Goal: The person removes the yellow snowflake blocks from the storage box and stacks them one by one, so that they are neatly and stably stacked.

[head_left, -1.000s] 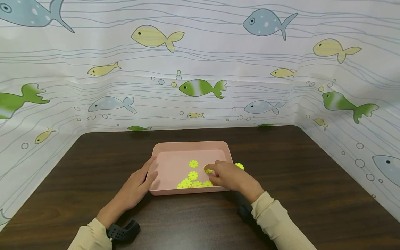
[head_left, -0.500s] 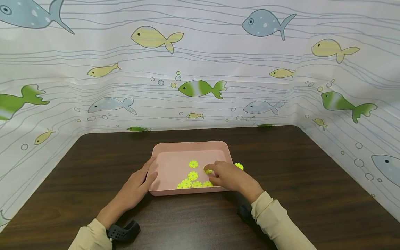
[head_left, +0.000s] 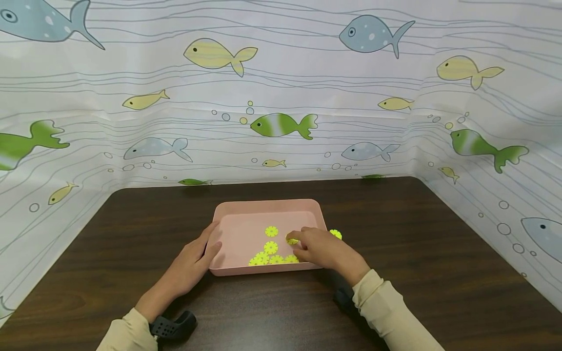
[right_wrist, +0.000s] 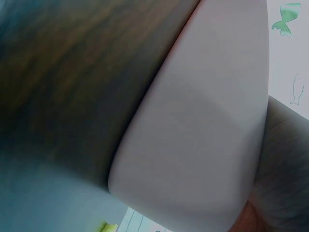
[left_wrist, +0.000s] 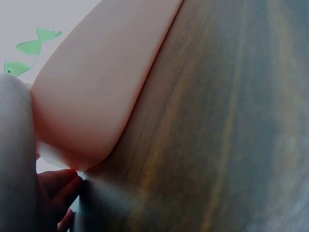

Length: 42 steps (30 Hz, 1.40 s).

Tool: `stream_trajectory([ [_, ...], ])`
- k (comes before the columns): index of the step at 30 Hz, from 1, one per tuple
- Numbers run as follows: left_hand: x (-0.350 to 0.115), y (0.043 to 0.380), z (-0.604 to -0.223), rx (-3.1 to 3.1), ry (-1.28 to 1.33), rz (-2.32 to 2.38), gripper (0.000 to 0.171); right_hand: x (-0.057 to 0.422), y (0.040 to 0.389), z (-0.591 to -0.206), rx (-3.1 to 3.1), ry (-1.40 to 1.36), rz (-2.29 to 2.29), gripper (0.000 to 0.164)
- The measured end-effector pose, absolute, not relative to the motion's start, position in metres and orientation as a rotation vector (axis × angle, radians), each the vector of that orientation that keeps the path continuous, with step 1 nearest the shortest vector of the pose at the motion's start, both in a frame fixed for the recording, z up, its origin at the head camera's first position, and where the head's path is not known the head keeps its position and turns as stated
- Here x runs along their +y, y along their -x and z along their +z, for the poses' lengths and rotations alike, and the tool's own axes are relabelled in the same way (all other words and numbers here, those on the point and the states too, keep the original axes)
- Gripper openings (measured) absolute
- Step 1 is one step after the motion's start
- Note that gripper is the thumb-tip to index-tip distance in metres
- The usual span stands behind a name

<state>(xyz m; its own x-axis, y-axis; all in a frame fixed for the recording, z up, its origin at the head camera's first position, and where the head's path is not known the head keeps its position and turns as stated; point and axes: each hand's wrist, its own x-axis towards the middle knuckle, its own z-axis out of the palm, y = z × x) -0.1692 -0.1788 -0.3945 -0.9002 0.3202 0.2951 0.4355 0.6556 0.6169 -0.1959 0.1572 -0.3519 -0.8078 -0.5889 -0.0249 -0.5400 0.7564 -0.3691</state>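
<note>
A shallow pink tray lies on the dark table, with several yellow notched plastic discs in it, such as one disc near its middle. My left hand holds the tray's left side, thumb at the rim and fingers along the outer wall; the left wrist view shows those fingers by the tray corner. My right hand reaches over the right rim. Its index fingertip touches a yellow disc on the tray floor, and the thumb stands apart from that fingertip, above the discs along the front wall.
Another yellow disc lies on the table just outside the tray's right side, beyond my right hand. The dark wooden table is bounded at the back and sides by a white sheet printed with fish.
</note>
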Motion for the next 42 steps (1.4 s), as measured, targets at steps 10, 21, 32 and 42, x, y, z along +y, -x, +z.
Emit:
stream_trajectory([
  [10,-0.1786,0.1688,-0.3945,-2.707,0.621,-1.069,0.06,0.1569,0.1962,-0.3525,2.817,0.917,-0.523,0.035],
  [21,-0.1786,0.169,-0.3946,-2.704,0.62,-1.07,0.06,0.1557,0.1955,-0.3519,2.822,0.897,-0.526,0.035],
  [32,-0.1788,0.1692,-0.3956,-2.706,0.623,-1.075,0.06,0.1559,0.195,-0.3524,2.823,0.898,-0.532,0.035],
  [42,-0.179,0.1701,-0.3964,-2.712,0.622,-1.072,0.06,0.1556,0.1952,-0.3533,2.825,0.889,-0.533,0.035],
])
